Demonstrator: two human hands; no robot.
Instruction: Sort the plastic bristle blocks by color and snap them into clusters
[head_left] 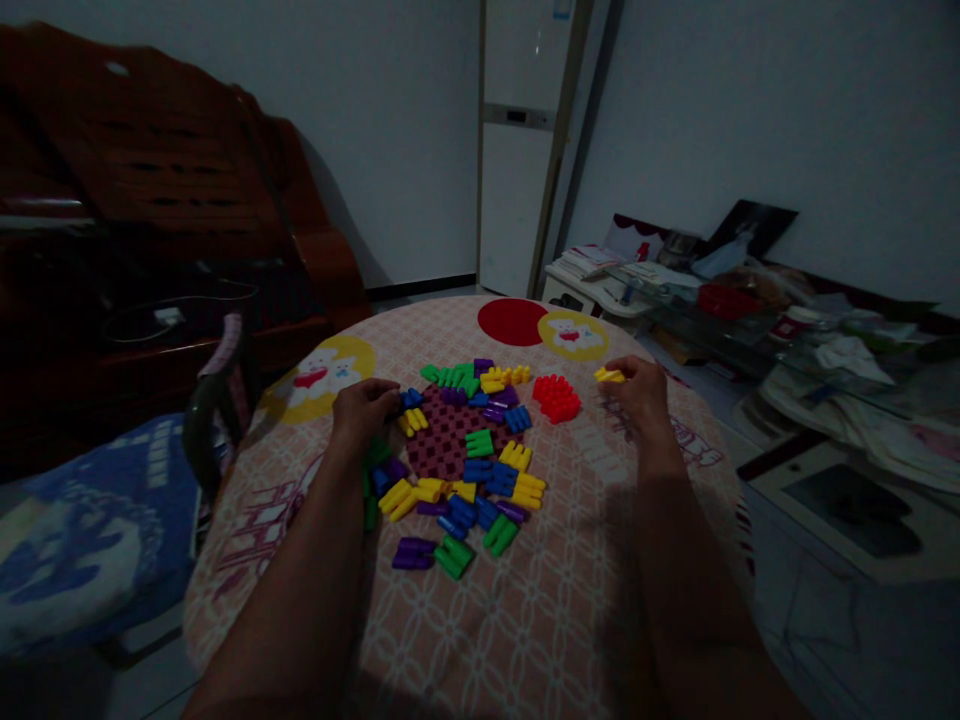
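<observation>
A heap of plastic building pieces (469,470) in yellow, blue, green and purple lies around a dark red gridded baseplate (448,440) on a round table. My left hand (364,410) is closed at the heap's left edge, its fingers on a blue piece (411,398). To the right of the heap, my right hand (637,392) pinches a yellow piece (609,376) just above the cloth. A cluster of red pieces (556,397) sits between the heap and my right hand.
The table wears a pink patterned cloth (525,610) with bear pictures and a red circle (512,321). A chair back (217,400) stands at the table's left, a dark sofa behind it. A cluttered low glass table (720,310) is at the right, a white standing unit (517,150) at the back.
</observation>
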